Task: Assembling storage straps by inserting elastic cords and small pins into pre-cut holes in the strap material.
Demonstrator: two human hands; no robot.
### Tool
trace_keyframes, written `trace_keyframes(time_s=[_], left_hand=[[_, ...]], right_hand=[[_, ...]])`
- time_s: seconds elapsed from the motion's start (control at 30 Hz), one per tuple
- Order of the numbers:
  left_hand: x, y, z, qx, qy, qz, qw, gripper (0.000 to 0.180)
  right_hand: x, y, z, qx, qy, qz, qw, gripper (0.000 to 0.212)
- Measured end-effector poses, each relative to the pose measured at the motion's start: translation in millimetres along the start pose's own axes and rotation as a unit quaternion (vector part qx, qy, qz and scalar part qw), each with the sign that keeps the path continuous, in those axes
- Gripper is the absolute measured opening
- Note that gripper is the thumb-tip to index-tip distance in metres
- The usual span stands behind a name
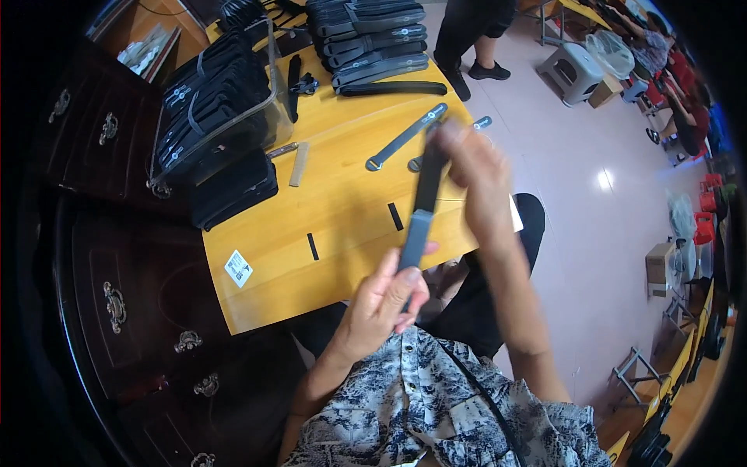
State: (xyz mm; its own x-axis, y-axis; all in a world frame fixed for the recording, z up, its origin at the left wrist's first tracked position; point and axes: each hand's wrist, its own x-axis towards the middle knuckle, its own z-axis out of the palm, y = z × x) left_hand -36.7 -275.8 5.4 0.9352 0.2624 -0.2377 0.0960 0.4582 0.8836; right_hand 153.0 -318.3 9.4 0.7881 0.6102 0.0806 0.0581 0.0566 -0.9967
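Strap (424,194) of black and grey colour is held up in front of the person, above the near right part of the yellow table (268,303), and it stands slantwise, with its black part higher. The left hand (385,303) holds the lower grey part, the thumb pressed on it against the bent fingers. The right hand (475,163) is at the upper black end, but it is blurred, so I cannot tell whether its fingers pinch the strap or only touch it. On the table lie two short black strips (395,217), apart from each other, and a white label (239,268) to their left. Farther away lie a grey band (407,137), placed diagonally, and a pale comb-like piece (299,165) near a clear plastic bin (276,101), which contains black bundles (210,97)
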Motion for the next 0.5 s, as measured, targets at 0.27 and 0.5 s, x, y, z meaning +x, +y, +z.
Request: trace_keyframes(time_s=[0.27,0.5], left_hand=[[-23,-23,1,0.032,-0.131,-0.058,0.989,0.037],[-3,-23,-12,0.000,-0.017,-0.016,1.000,0.036]], right_hand=[[127,25,-292,0.110,0.390,-0.135,0.904,0.020],[77,-5,-218,-0.045,0.285,-0.273,0.918,0.018]])
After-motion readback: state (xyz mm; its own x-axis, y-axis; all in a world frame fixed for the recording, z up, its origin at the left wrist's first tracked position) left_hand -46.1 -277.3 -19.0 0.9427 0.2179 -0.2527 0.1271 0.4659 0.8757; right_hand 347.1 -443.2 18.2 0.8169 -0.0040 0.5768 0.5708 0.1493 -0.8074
